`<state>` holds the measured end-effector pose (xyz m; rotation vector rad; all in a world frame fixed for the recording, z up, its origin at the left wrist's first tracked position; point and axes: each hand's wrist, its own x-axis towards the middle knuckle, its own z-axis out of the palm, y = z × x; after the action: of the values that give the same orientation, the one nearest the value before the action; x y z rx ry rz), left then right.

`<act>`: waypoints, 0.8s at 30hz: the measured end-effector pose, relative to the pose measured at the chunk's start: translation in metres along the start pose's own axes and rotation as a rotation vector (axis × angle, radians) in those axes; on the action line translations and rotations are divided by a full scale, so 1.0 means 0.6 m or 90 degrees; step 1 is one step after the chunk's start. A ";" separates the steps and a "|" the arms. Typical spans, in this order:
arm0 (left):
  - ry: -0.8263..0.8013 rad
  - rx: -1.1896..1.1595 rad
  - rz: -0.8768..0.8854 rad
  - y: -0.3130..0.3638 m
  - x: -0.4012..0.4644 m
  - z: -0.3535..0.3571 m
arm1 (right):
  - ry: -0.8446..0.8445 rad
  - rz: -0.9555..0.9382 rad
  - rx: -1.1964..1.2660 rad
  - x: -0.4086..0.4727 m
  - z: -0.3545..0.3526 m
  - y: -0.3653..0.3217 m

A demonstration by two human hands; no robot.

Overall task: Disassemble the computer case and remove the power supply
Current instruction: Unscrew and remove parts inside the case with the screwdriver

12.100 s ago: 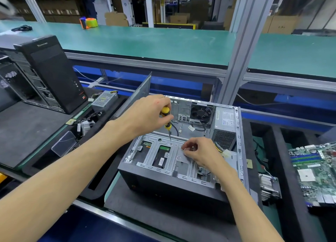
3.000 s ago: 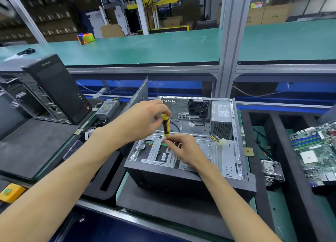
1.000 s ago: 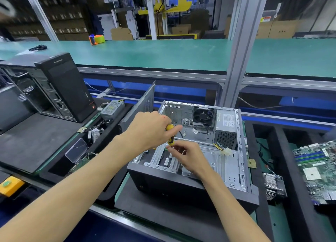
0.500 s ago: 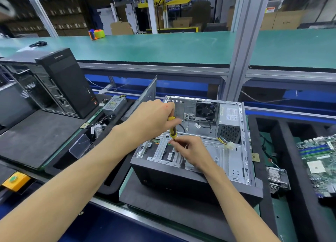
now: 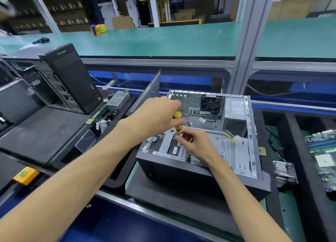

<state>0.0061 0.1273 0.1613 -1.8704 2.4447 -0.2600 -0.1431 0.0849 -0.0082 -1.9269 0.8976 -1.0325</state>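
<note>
An open computer case (image 5: pixel 241 161) lies on its side on a dark foam pad, its inside facing up. The grey power supply (image 5: pixel 235 115) sits in its far right corner, with a bundle of wires and a white plug (image 5: pixel 236 139) trailing from it. My left hand (image 5: pixel 156 115) grips a yellow-handled screwdriver (image 5: pixel 177 121), held upright over the drive cage. My right hand (image 5: pixel 195 145) is just below it, fingertips pinched together at the screwdriver's tip; what they pinch is hidden.
A detached side panel (image 5: pixel 149 94) leans against the case's left side. Farther left are a loose power supply (image 5: pixel 118 100) and an upright black tower (image 5: pixel 71 78). A heatsink (image 5: pixel 284 172) and a motherboard (image 5: pixel 325 150) lie to the right. A yellow button box (image 5: pixel 26 174) sits at the left edge.
Both hands have stayed over the drive cage with the screwdriver upright. My right hand's fingertips have kept working at the tip. The view has shifted slightly.
</note>
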 end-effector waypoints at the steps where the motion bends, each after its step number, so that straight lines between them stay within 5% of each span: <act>1: 0.007 0.066 -0.015 0.003 0.003 0.002 | 0.014 -0.013 0.001 -0.001 -0.001 -0.002; 5: 0.057 0.131 -0.019 0.002 0.011 0.007 | 0.031 -0.034 0.017 -0.002 -0.005 -0.008; 11: -0.006 -0.161 0.129 -0.009 0.008 0.004 | 0.047 0.016 0.040 0.000 -0.005 -0.005; 18: 0.093 0.082 -0.054 0.013 0.013 0.013 | 0.013 -0.007 0.030 0.000 -0.003 -0.008; 24: -0.011 -0.202 0.116 -0.003 0.004 0.016 | 0.015 0.024 0.047 0.000 -0.006 -0.009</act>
<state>0.0083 0.1234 0.1525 -1.7214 2.7544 0.1609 -0.1453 0.0866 -0.0019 -1.8331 0.8932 -1.0539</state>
